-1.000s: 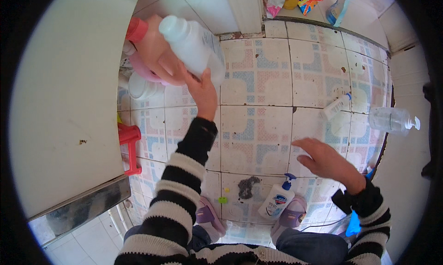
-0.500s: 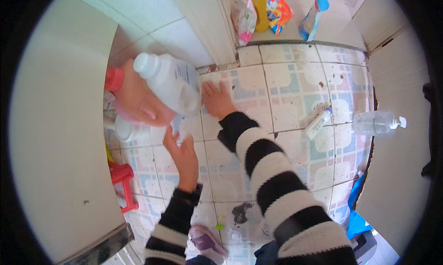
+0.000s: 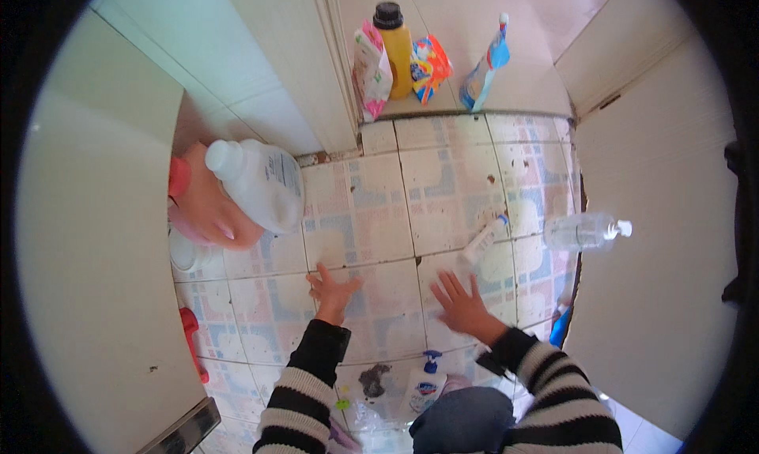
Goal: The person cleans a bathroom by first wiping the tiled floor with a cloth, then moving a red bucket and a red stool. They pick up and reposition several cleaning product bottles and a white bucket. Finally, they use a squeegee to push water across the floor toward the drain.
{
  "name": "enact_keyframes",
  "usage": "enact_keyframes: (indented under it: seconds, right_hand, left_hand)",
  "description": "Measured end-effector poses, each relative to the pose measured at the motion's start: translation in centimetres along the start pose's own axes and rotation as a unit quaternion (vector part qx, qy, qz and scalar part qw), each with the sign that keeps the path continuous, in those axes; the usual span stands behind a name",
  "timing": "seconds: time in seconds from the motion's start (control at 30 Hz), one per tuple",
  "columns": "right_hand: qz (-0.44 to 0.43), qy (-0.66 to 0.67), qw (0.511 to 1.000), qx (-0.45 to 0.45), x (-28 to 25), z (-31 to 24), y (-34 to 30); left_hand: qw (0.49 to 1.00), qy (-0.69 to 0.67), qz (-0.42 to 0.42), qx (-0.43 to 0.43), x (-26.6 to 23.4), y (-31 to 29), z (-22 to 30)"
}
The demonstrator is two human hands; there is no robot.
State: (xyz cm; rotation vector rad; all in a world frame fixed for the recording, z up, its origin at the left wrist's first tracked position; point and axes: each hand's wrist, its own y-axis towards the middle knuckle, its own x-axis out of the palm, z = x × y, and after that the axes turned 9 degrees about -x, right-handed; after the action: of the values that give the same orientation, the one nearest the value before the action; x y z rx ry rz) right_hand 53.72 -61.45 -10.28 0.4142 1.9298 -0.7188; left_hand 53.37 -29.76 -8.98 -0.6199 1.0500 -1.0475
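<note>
My left hand (image 3: pixel 334 294) is over the tiled floor with its fingers spread and nothing in it. My right hand (image 3: pixel 465 305) is also empty, its fingers stretched out just short of a small white bottle with a blue cap (image 3: pixel 482 244) that lies on the tiles. To the far left, a large white jug (image 3: pixel 273 187) stands beside a pink jug with a red cap (image 3: pixel 207 209), apart from my left hand. A white pump bottle with a blue pump head (image 3: pixel 425 389) is near my knee. A clear pump bottle (image 3: pixel 579 232) appears at the right.
A yellow bottle with a black cap (image 3: pixel 399 59), a pink-and-white bag (image 3: pixel 371 71), an orange pouch (image 3: pixel 429 68) and a blue-and-white pouch (image 3: pixel 482 76) stand beyond the threshold. White panels flank me (image 3: pixel 91 241). A white tub (image 3: pixel 186 252) and red plastic stool (image 3: pixel 191 345) are at left.
My right hand has left its place by the white jug and come back to the right. My left hand has drawn away from the jugs. The view has shifted, revealing the blue-topped pump bottle.
</note>
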Motion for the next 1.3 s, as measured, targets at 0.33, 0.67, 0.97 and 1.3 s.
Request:
enact_keyframes:
  seconds: [0.33, 0.67, 0.97, 1.3]
  right_hand:
    - [0.309, 0.176, 0.934, -0.013, -18.8, 13.1, 18.3]
    - [0.561, 0.271, 0.764, 0.166, -20.9, 14.9, 40.0]
    - [0.496, 0.657, 0.560, 0.093, -24.1, 12.9, 35.4]
    - [0.444, 0.645, 0.613, 0.106, -20.7, 0.0, 19.0]
  left_hand:
    - [0.975, 0.197, 0.044, -0.094, 4.3, 0.9, 1.2]
    - [0.979, 0.171, 0.081, -0.080, 5.2, 0.9, -0.2]
    - [0.986, 0.130, 0.082, -0.064, 4.3, 0.0, 0.7]
    - [0.970, 0.193, 0.099, -0.106, 4.9, 0.0, 1.1]
